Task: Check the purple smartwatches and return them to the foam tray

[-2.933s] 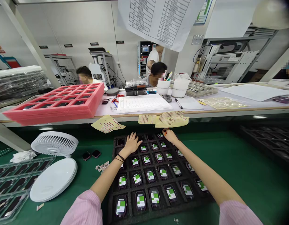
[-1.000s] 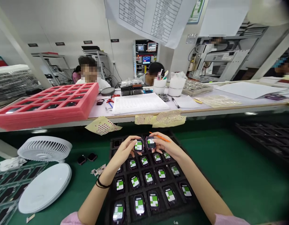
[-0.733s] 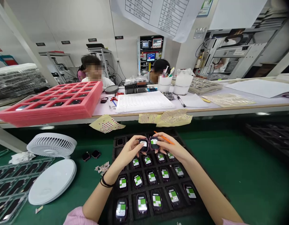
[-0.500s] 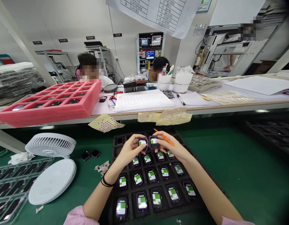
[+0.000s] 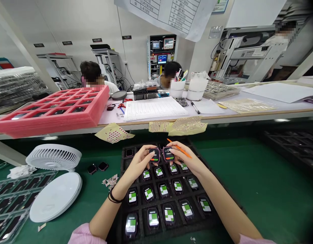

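My left hand (image 5: 144,158) is closed around a smartwatch body (image 5: 153,155), its thumb on the lit screen. Beside it, my right hand (image 5: 183,153) grips a second smartwatch body (image 5: 168,154), with the thumb on that screen too. An orange stick (image 5: 180,148), perhaps a pen or pry tool, is tucked between the right fingers. Both screens are mostly dark with a red and green strip along the bottom. Under my hands lies a black foam tray (image 5: 142,214). Several watch bodies with green-and-white screens, such as one watch (image 5: 169,214), sit in its pockets.
A white fan (image 5: 56,195) stands at left by a clear plastic tray (image 5: 24,206). Two watch bodies (image 5: 97,167) and paper scraps (image 5: 110,181) lie near it. On the shelf ahead are a pink foam tray (image 5: 92,112) and paper sheets (image 5: 153,108). Co-workers sit beyond.
Both held watches' screens have switched from green and white to dark with a red and green strip. My hands barely moved. A person at the far right has shifted.
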### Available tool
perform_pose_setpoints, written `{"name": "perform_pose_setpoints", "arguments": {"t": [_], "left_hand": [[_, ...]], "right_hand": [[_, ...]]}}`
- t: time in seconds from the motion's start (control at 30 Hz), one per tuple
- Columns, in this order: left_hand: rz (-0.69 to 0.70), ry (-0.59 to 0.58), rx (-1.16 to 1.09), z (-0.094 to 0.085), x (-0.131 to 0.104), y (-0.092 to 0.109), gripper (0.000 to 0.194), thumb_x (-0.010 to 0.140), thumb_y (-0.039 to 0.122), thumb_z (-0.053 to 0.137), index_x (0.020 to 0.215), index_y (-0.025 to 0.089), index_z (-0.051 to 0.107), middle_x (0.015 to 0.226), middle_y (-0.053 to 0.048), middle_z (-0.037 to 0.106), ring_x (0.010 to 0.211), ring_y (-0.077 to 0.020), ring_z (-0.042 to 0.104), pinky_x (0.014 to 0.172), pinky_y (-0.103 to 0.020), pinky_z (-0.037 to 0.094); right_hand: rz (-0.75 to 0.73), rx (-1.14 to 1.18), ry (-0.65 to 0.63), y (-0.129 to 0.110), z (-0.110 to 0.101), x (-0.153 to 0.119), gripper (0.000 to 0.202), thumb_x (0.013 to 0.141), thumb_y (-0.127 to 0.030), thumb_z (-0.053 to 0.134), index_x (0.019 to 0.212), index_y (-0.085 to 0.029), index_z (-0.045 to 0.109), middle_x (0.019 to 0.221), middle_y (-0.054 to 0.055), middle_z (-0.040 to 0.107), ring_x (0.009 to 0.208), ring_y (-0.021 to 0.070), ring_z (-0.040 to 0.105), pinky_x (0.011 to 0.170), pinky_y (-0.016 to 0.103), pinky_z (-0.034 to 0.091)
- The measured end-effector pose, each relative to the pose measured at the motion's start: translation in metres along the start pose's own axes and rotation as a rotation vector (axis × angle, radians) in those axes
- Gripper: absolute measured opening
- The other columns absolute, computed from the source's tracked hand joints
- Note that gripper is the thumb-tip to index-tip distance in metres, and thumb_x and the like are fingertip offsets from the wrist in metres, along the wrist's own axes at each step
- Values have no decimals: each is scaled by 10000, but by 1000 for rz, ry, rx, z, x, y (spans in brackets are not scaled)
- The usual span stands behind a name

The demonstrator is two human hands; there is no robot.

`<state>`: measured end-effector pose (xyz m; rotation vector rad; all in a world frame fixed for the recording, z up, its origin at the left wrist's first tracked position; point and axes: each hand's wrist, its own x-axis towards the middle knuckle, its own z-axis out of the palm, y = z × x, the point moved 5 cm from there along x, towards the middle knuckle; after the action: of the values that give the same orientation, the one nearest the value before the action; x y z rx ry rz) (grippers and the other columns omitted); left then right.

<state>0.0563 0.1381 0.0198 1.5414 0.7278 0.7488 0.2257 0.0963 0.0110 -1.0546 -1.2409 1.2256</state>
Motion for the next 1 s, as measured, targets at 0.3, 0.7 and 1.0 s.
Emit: {"name": "perform_pose_setpoints", "arguments": {"t": [0.3, 0.7, 1.0], "left_hand": [[11, -33, -92, -2, 0, -4, 392, 858, 477, 530, 1125, 189, 536, 834, -28, 614, 685, -159, 650, 505, -220, 425], [-16, -308, -443, 0, -11, 2, 630, 666, 265, 793, 1238, 237, 530, 1008, -80, 658, 710, -139, 625, 639, -256, 460], [43, -84, -79, 1, -6, 6, 463, 817, 313, 650, 1225, 215, 453, 1163, -89, 591, 927, -187, 642, 834, -318, 492]], "right_hand": [[20, 98, -94, -8, 2, -5, 454, 665, -213, 782, 1045, -253, 537, 939, 21, 612, 690, 127, 607, 432, 196, 360], [34, 256, -97, -11, -6, -8, 499, 612, -207, 799, 1054, -248, 571, 817, 9, 609, 553, 100, 562, 402, 195, 319], [-54, -24, -21, -3, -3, 1, 387, 780, -312, 688, 1110, -249, 497, 1019, 47, 592, 774, 153, 631, 506, 238, 446]]}}
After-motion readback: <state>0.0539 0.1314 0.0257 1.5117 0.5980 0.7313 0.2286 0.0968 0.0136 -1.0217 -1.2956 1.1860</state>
